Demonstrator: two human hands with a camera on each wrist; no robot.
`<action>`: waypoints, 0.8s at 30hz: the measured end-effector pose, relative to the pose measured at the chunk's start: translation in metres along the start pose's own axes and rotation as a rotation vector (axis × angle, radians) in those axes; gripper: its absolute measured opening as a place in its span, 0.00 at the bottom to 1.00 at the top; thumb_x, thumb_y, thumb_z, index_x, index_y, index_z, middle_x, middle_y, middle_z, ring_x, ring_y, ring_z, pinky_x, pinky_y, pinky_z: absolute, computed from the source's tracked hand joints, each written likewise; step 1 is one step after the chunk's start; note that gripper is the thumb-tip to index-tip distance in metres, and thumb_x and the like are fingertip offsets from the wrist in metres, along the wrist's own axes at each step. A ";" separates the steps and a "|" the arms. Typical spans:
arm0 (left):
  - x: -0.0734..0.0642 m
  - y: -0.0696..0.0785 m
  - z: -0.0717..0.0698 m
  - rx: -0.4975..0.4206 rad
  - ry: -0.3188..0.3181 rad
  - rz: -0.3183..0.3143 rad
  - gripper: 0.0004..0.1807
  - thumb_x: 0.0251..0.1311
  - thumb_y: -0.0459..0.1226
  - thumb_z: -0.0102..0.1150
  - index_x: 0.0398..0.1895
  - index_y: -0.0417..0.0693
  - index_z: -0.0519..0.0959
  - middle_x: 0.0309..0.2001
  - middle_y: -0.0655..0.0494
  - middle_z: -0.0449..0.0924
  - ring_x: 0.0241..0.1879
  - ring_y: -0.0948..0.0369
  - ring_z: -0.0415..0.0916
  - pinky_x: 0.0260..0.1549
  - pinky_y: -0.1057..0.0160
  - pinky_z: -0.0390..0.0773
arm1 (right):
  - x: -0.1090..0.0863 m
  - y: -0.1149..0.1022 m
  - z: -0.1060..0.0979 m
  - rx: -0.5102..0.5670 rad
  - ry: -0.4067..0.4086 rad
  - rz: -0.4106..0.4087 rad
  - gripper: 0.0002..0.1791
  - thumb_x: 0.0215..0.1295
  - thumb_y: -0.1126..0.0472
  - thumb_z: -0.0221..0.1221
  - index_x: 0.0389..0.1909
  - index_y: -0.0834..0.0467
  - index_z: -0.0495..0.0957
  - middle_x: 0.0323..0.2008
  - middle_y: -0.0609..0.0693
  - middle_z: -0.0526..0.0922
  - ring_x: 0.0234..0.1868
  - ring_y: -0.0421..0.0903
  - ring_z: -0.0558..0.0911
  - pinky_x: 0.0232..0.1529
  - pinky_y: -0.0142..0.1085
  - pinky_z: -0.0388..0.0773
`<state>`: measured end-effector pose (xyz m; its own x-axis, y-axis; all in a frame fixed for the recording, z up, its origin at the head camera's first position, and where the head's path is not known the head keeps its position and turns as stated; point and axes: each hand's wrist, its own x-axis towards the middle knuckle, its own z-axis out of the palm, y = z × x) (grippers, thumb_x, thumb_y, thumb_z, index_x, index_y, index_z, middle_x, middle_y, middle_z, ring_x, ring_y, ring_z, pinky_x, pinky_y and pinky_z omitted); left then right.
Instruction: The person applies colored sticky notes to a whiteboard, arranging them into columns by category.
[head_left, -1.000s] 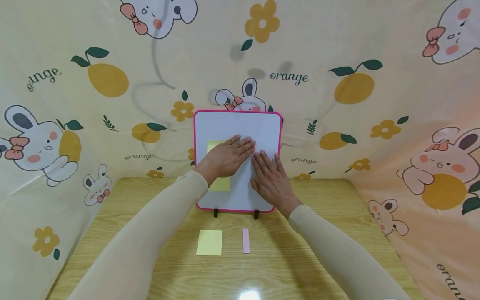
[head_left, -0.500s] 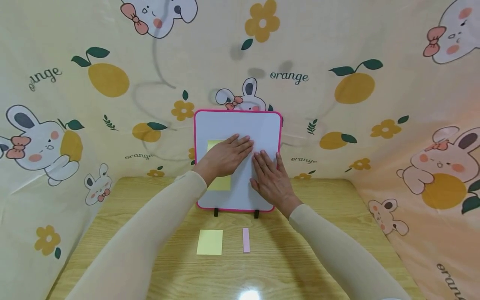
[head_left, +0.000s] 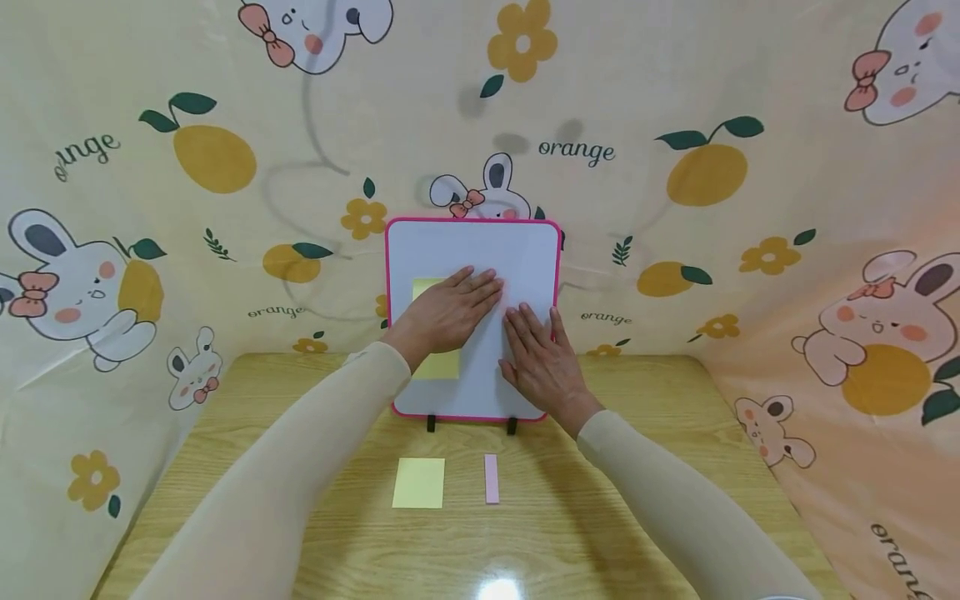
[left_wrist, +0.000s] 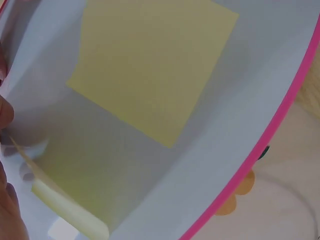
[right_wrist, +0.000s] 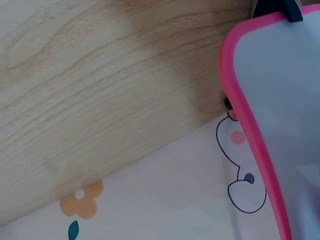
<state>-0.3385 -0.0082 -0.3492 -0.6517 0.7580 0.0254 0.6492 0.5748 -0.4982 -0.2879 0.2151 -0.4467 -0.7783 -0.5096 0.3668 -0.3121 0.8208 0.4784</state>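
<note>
Note (left_wrist: pixel 70 209), curled beside the straight-fingered left hand (head_left: pixel 450 310), is best pressed evenly, board (head_left: pixel 480 379) steadied by outstretched right hand (head_left: pixel 545 358).

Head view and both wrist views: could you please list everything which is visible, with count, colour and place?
Whiteboard: 1, white with pink border, upright on the table
Board feet: 2, black, at the board's lower edge
Notes on the board: 2, yellow, left part, one above the other
Loose note: 1, yellow, on the table before the board
Paper strip: 1, lilac-pink, right of the loose note
Table: 1, wood-coloured, below
Patterned cloth: cream with rabbits, oranges and flowers, behind and at the sides; number of pieces unclear
Sleeves: 2, cream, one per arm
Left hand: 1, partly covering the board notes
Right hand: 1, at the board's right part
</note>
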 end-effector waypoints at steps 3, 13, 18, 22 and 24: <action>-0.002 0.001 0.002 -0.031 0.007 0.006 0.34 0.83 0.46 0.36 0.87 0.50 0.48 0.87 0.56 0.43 0.86 0.56 0.37 0.85 0.52 0.36 | -0.001 -0.001 0.001 0.005 -0.014 -0.002 0.44 0.80 0.37 0.45 0.85 0.59 0.50 0.86 0.52 0.47 0.87 0.53 0.39 0.85 0.61 0.38; -0.005 0.007 0.009 -0.040 0.029 0.000 0.34 0.83 0.45 0.36 0.87 0.50 0.48 0.87 0.56 0.43 0.86 0.56 0.38 0.85 0.52 0.37 | -0.004 -0.005 0.002 0.036 0.005 0.009 0.42 0.81 0.39 0.46 0.85 0.60 0.51 0.85 0.52 0.50 0.87 0.52 0.40 0.85 0.61 0.39; -0.005 0.009 0.010 -0.044 0.016 0.000 0.34 0.83 0.45 0.37 0.87 0.50 0.47 0.87 0.56 0.43 0.86 0.56 0.37 0.85 0.52 0.36 | -0.008 -0.009 0.003 0.052 0.006 0.006 0.41 0.81 0.41 0.48 0.84 0.61 0.55 0.84 0.54 0.53 0.87 0.53 0.45 0.85 0.61 0.42; -0.007 0.012 0.010 -0.052 0.025 -0.006 0.34 0.83 0.46 0.39 0.87 0.50 0.49 0.87 0.56 0.45 0.86 0.56 0.38 0.85 0.52 0.36 | -0.014 -0.014 0.003 0.073 0.003 0.011 0.39 0.80 0.42 0.50 0.82 0.60 0.59 0.83 0.54 0.58 0.86 0.54 0.52 0.85 0.60 0.44; -0.009 0.013 0.011 -0.080 0.032 -0.013 0.34 0.83 0.46 0.41 0.87 0.50 0.50 0.86 0.56 0.47 0.86 0.56 0.39 0.85 0.52 0.37 | -0.018 -0.017 0.004 0.090 0.011 0.022 0.38 0.80 0.43 0.51 0.81 0.61 0.62 0.82 0.55 0.62 0.84 0.54 0.57 0.85 0.60 0.46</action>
<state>-0.3285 -0.0107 -0.3654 -0.6483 0.7590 0.0598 0.6708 0.6066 -0.4267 -0.2701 0.2112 -0.4647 -0.7796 -0.4940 0.3850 -0.3437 0.8513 0.3964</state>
